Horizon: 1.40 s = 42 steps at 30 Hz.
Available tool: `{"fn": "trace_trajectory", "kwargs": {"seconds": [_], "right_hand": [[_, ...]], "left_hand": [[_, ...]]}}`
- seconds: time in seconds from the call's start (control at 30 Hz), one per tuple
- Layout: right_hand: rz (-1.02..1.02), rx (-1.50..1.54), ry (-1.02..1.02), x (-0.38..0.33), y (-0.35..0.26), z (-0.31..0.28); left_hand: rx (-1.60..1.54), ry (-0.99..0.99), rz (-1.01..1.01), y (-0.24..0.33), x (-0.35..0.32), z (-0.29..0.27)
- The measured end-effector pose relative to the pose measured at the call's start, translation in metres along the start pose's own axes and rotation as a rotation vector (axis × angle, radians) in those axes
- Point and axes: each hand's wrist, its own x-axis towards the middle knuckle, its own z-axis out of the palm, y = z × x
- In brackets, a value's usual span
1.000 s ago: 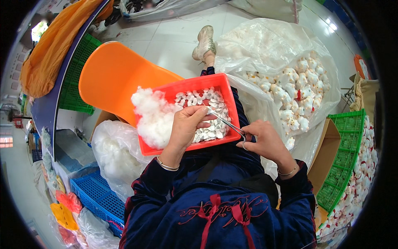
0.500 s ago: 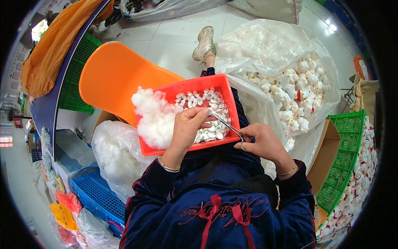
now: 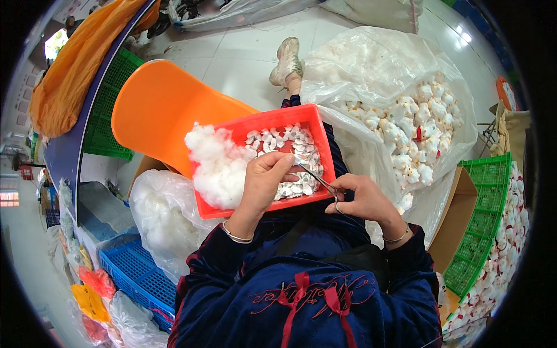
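Observation:
A red tray (image 3: pixel 322 152) rests across my lap. Small white curved pieces (image 3: pixel 299 188) cover much of its bottom, and a fluffy heap of white stuffing (image 3: pixel 217 171) fills its left side. Over the middle of the tray my left hand (image 3: pixel 267 178) is closed in a pinch around a small white piece, mostly hidden by the fingers. My right hand (image 3: pixel 365 200), at the tray's right front corner, grips the ring handles of slim metal forceps (image 3: pixel 318 178). The forceps' tip points left and meets the white piece at my left fingertips.
A clear bag of small white stuffed toys (image 3: pixel 426 119) lies open to the right. Beyond it stand a cardboard box (image 3: pixel 455 211) and a green crate (image 3: pixel 478 226). An orange chair (image 3: pixel 168 107), a bag of stuffing (image 3: pixel 162 217) and a blue crate (image 3: pixel 136 269) are at left.
My right hand has shifted slightly left, and the forceps have tilted a little, their tip still at my left fingers. My left hand keeps its pinch almost in place.

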Motion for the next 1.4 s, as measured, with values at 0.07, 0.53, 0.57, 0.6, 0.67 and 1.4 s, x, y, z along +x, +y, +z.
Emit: {"fn": "trace_trajectory", "kwargs": {"seconds": [0.07, 0.53, 0.57, 0.6, 0.67, 1.4], "right_hand": [[-0.004, -0.018, -0.021, 0.001, -0.001, 0.001], [-0.155, -0.042, -0.005, 0.008, -0.005, 0.008], [-0.157, -0.037, 0.002, 0.009, -0.004, 0.009], [-0.161, -0.033, 0.008, 0.010, -0.003, 0.009], [-0.044, -0.069, -0.052, 0.009, -0.004, 0.006], [0.067, 0.160, -0.337, -0.012, 0.002, -0.021]], "left_hand": [[-0.021, 0.025, 0.016, -0.001, -0.002, 0.002], [0.576, 0.137, 0.559, -0.002, -0.018, 0.009], [0.606, 0.141, 0.588, -0.001, -0.019, 0.010], [0.649, 0.132, 0.614, -0.001, -0.018, 0.009], [0.735, 0.113, 0.664, -0.001, -0.017, 0.008], [0.456, -0.361, -0.085, 0.058, -0.003, -0.033]]}}
